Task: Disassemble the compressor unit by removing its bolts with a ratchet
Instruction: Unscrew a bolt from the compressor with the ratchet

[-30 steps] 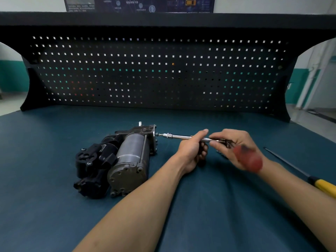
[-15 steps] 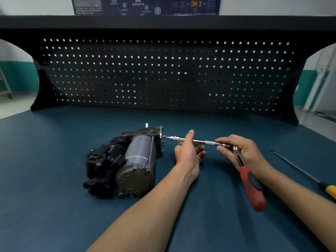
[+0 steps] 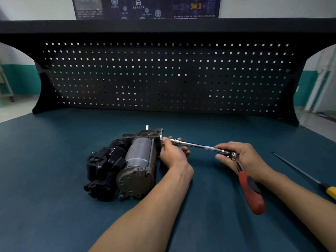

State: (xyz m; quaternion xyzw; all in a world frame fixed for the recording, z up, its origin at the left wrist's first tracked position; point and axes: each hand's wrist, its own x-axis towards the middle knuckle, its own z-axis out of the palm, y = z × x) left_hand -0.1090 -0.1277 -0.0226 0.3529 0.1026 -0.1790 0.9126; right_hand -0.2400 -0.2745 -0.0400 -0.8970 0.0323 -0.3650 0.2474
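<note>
The grey metal cylinder-and-black-housing compressor unit (image 3: 127,164) lay on its side a little left of the bench's middle. Its long axis ran from near to far, with the round end cap facing the person and the flat end plate at the far end. From that plate a slim chrome extension bar (image 3: 198,145) reached off to the right, sloping slightly nearer. It met the head of a chrome ratchet (image 3: 251,190), whose red-and-black handle pointed back toward the person.

The left hand (image 3: 172,153) sat against the plate at the bar's socket end, with its fingers behind the bar. I could not tell whether they gripped it or only steadied it. The right hand (image 3: 243,157) pinched the ratchet head between thumb and fingertips.

A long screwdriver with a yellow handle (image 3: 309,177) lay well apart at the right. All of this rested on a dark teal bench mat (image 3: 54,215), backed by a black perforated pegboard (image 3: 163,79). A dark blue poster (image 3: 145,8) hung on the pale wall above it.
</note>
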